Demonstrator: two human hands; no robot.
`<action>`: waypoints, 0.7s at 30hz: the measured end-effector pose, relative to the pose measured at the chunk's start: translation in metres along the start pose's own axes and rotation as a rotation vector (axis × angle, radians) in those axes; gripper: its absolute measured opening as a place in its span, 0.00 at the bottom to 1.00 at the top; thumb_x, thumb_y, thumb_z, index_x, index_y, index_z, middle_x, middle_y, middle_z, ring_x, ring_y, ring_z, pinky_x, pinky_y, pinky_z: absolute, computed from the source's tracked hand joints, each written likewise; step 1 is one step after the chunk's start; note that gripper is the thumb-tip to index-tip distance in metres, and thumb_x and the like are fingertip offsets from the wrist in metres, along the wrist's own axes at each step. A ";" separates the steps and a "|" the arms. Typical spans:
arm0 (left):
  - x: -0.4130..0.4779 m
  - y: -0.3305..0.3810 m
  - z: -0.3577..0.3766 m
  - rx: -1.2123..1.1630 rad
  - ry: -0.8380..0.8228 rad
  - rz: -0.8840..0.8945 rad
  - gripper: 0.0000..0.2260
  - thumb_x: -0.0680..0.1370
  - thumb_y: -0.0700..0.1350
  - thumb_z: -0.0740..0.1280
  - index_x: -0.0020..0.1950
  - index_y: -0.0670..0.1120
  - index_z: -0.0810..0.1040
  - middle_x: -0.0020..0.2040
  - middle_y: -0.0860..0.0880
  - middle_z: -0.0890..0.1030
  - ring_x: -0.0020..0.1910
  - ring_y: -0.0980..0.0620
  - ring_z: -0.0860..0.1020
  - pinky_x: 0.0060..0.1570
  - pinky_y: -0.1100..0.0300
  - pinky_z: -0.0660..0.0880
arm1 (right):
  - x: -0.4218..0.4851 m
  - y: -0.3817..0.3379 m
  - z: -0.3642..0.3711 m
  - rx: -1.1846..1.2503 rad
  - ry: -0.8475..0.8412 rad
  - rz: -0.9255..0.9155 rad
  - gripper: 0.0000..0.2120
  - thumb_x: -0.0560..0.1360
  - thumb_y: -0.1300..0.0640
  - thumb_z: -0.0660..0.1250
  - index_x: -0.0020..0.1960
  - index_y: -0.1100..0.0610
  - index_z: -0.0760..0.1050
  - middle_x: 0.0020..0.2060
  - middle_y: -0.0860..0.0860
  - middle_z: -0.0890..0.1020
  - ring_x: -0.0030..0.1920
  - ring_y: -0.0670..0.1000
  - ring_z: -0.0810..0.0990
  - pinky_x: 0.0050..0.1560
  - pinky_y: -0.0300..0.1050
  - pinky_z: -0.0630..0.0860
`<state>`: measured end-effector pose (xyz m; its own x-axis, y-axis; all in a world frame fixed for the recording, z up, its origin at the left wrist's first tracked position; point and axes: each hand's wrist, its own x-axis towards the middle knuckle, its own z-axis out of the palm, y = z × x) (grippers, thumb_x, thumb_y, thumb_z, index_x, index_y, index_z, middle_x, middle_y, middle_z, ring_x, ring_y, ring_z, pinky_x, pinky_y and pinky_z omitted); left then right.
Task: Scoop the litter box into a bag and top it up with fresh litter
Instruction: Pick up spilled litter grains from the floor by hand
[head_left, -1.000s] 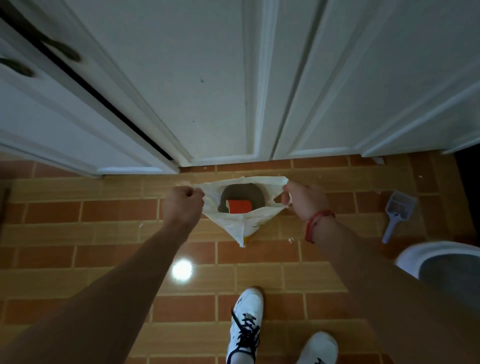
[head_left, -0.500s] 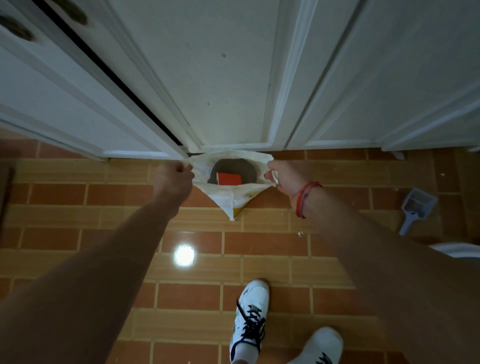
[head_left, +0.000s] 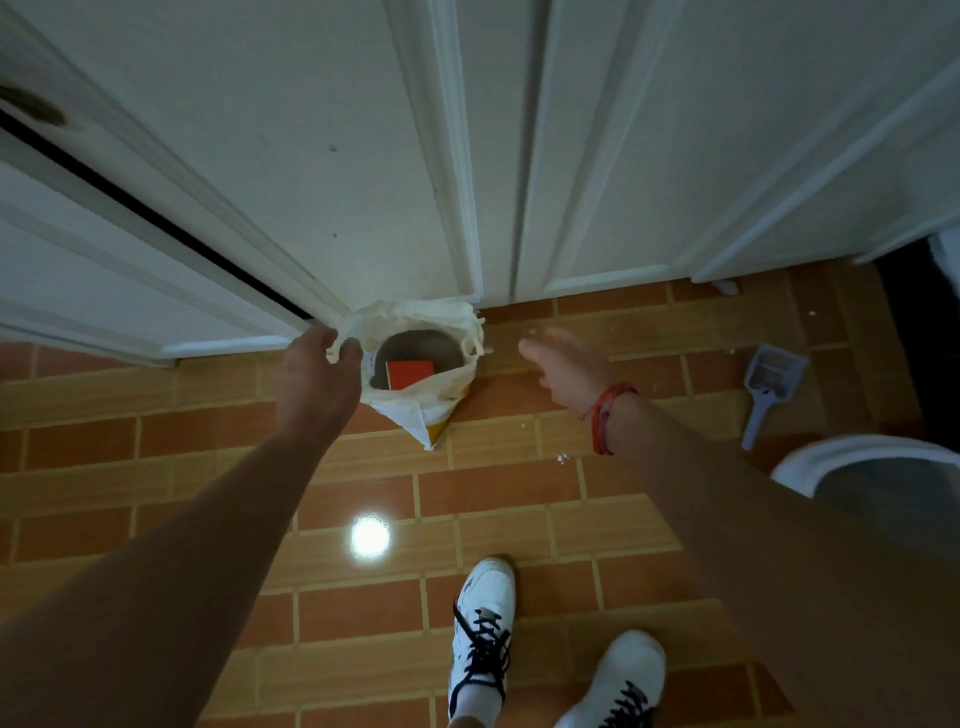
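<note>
Holding the bag (head_left: 423, 410) by the white doors (head_left: 322, 156).
Left hand (head_left: 317, 371) pinching its rim; right hand (head_left: 569, 366) open (blurry), touching nothing.

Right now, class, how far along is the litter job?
Done: the bag stands open by the white doors. In hand: the left hand grips its rim; the right hand is free. Left: the scoop lies unused on the floor, the litter box alongside.

Bag (head_left: 423, 410) stands on floor (head_left: 208, 483) against doors (head_left: 322, 156), box (head_left: 410, 374) inside it. L hand (head_left: 317, 376) at bag's left rim; R hand (head_left: 569, 366) right of bag, apart. Scoop (head_left: 769, 387) further right, w/ litter box (head_left: 872, 467) before it. Shoes (head_left: 483, 639) nearest camera.
</note>
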<state>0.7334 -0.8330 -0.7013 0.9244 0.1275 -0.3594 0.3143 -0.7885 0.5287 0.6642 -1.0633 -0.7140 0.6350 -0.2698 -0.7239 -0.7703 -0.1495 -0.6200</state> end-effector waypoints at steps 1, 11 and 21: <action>-0.007 0.007 0.004 0.008 -0.010 0.037 0.20 0.81 0.51 0.62 0.70 0.42 0.72 0.68 0.43 0.75 0.65 0.45 0.74 0.63 0.50 0.70 | -0.007 0.007 -0.010 0.008 0.018 0.003 0.28 0.76 0.43 0.62 0.73 0.51 0.65 0.65 0.50 0.74 0.64 0.53 0.74 0.64 0.56 0.72; -0.129 0.118 0.043 0.172 -0.290 0.450 0.22 0.79 0.57 0.64 0.68 0.44 0.74 0.63 0.45 0.76 0.63 0.44 0.73 0.60 0.57 0.66 | -0.118 0.070 -0.138 0.125 0.208 0.024 0.27 0.77 0.41 0.62 0.72 0.50 0.66 0.69 0.49 0.71 0.68 0.53 0.71 0.64 0.48 0.69; -0.280 0.236 0.007 0.285 -0.411 0.801 0.26 0.79 0.60 0.62 0.72 0.47 0.69 0.69 0.47 0.71 0.70 0.46 0.68 0.67 0.51 0.66 | -0.283 0.085 -0.255 -0.006 0.352 0.030 0.24 0.70 0.35 0.61 0.61 0.48 0.70 0.57 0.50 0.76 0.58 0.53 0.76 0.58 0.50 0.73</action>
<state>0.5472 -1.0590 -0.4813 0.6766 -0.6953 -0.2423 -0.4961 -0.6736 0.5478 0.4040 -1.2425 -0.4852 0.5536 -0.5857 -0.5921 -0.7893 -0.1421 -0.5973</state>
